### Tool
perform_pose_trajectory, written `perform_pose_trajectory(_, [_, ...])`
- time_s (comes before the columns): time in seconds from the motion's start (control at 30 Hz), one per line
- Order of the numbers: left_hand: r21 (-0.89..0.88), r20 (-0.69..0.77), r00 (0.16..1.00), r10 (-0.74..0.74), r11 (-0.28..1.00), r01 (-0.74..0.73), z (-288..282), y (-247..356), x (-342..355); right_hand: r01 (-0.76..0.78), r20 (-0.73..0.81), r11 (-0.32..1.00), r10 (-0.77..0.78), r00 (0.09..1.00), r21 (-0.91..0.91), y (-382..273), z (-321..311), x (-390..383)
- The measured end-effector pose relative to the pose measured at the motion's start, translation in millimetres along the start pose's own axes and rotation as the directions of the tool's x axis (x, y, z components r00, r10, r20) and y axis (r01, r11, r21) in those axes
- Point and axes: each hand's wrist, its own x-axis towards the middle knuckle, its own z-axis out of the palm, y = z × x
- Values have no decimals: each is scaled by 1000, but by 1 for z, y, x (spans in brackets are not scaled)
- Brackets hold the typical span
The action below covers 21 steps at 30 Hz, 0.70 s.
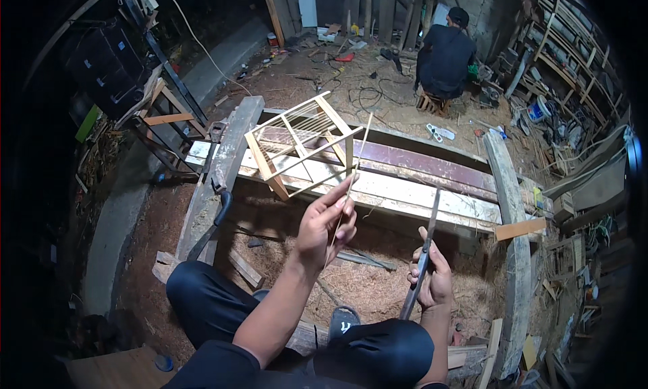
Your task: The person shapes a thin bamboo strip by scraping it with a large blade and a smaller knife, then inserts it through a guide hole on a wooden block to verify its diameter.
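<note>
My left hand is raised in front of the bench, its fingers closed around a thin wooden stick. The stick slants up past the corner of a small light-wood frame. That frame, with thin parallel rods across its top, rests on the bench planks. Lower and to the right, my right hand is wrapped around a long, narrow knife. Its tip points up toward the bench and its lower end reaches my right knee. The knife and stick are apart.
A saw with a black handle hangs at the bench's left beam. An orange-brown wood piece lies on the right beam. Wood shavings cover the ground. Another person sits at the back, facing away.
</note>
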Motion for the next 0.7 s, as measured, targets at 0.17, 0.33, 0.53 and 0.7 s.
perform_pose_trajectory(0.17, [-97, 43, 998, 36, 995, -32, -3, -5, 3, 98, -9, 984, -97, 995, 151, 4, 1, -24])
perform_pose_trajectory(0.33, [-160, 28, 999, 36, 987, -31, -14, -4, -8, 198, -111, 977, -207, 972, -84, 6, 29, -30])
perform_pose_trajectory(0.53, [-207, 25, 998, 59, 977, -52, -31, 15, -24, 303, 98, 793, -297, 950, -528, 1, 98, -13])
perform_pose_trajectory(0.7, [-256, 23, 999, 36, 966, -29, -56, 26, -26, 395, 303, 380, -278, 911, -836, -1, 165, -5])
